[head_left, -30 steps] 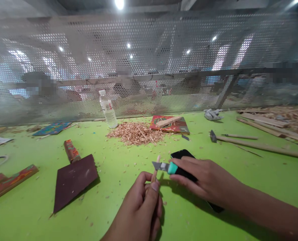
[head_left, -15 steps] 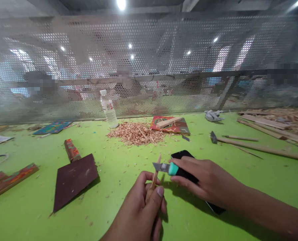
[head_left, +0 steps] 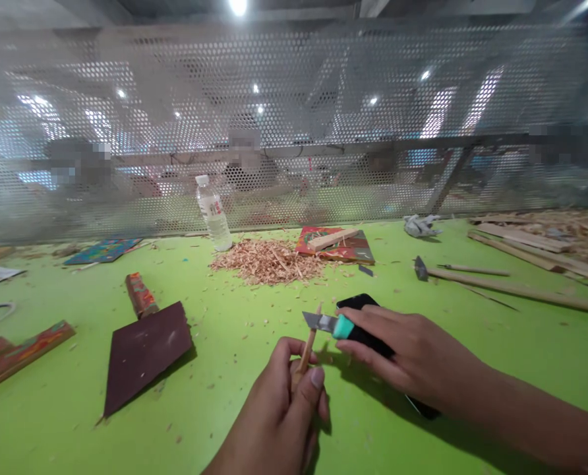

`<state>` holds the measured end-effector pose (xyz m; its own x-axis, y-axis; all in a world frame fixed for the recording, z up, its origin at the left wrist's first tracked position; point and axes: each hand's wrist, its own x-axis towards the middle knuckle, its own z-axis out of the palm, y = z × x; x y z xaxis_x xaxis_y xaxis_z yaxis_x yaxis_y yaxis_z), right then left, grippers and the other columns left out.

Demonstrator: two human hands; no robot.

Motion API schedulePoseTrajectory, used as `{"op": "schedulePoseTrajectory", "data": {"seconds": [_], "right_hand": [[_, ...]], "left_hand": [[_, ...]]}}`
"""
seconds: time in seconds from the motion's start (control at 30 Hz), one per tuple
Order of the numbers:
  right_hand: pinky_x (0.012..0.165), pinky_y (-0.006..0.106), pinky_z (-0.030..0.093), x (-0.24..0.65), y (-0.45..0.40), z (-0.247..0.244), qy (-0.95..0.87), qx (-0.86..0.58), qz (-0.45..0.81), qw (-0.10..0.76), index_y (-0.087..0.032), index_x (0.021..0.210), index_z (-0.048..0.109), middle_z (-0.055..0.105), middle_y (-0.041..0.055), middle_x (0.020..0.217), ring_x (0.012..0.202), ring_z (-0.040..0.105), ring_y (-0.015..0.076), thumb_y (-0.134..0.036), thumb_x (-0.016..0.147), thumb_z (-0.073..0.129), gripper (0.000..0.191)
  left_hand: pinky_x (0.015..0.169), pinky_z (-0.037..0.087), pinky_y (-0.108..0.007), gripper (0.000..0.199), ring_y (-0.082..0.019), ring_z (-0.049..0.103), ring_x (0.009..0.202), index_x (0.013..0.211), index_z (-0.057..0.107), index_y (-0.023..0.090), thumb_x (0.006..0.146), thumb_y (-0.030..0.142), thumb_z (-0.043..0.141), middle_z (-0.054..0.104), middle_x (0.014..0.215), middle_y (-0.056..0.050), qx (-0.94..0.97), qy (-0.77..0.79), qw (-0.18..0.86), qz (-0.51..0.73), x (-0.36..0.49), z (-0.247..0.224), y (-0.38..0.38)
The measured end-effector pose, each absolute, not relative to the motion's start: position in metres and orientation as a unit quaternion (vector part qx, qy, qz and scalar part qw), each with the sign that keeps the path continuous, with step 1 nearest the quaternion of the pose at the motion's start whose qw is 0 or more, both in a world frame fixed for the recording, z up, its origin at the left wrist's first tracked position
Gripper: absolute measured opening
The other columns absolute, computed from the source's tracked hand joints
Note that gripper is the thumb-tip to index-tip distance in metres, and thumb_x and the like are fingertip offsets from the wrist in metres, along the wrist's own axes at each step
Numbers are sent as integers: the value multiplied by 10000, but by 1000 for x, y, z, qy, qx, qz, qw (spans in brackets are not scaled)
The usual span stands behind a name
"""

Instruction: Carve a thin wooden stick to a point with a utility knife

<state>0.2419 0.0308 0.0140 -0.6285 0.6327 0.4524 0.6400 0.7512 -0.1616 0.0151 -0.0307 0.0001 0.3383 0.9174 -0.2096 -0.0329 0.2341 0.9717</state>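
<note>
My left hand is closed round a thin wooden stick, whose narrow end points up and away from me. My right hand grips a utility knife with a black and turquoise handle. The knife's blade lies across the stick near its tip. Beneath my right hand, a black phone rests on the green table, partly hidden by the hand. A pile of wood shavings lies beyond both hands.
A water bottle stands by the shavings, before a perforated metal screen. Brown sandpaper and painted wood pieces lie left. Toward the right are a hammer, wood strips and a painted board. People show dimly behind the screen.
The knife blade has moved slightly up along the stick toward its tip. My left hand keeps nearly the same place and hold.
</note>
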Motion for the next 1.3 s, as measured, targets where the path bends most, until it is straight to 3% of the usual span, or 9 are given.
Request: {"op": "schedulePoseTrajectory", "data": {"seconds": [0.2,0.7,0.93,1.3], "right_hand": [[638,345,558,234,20,20,-930,-313,51,185,-176,1201,675,726,80,910,760,703,230,-442,1122,430,370],[713,362,608,251,43,20,-880,-379,-48,281,-144,1245,671,789,145,1067,843,774,258,-455,1124,432,411],[615,311,524,239,29,20,-933,-293,3,208,-163,1213,668,734,85,880,723,695,204,-489,1141,358,456],[608,332,552,239,34,14,-927,-295,-22,230,-141,1251,665,751,108,919,752,721,228,-473,1132,398,442]], "left_hand": [[520,264,-219,313,-76,337,570,1030,522,230,1041,540,561,515,776,60,486,436,652,384,16,-2,-30],[420,224,-201,267,-41,318,447,1090,462,242,1078,508,457,536,768,74,503,451,652,344,15,4,-31],[422,226,-193,264,-41,301,457,1106,474,246,1072,507,486,512,761,81,487,429,669,362,15,1,-30],[403,238,-186,326,-31,314,433,1130,446,255,1054,567,501,537,766,83,478,417,687,355,14,0,-28]]}}
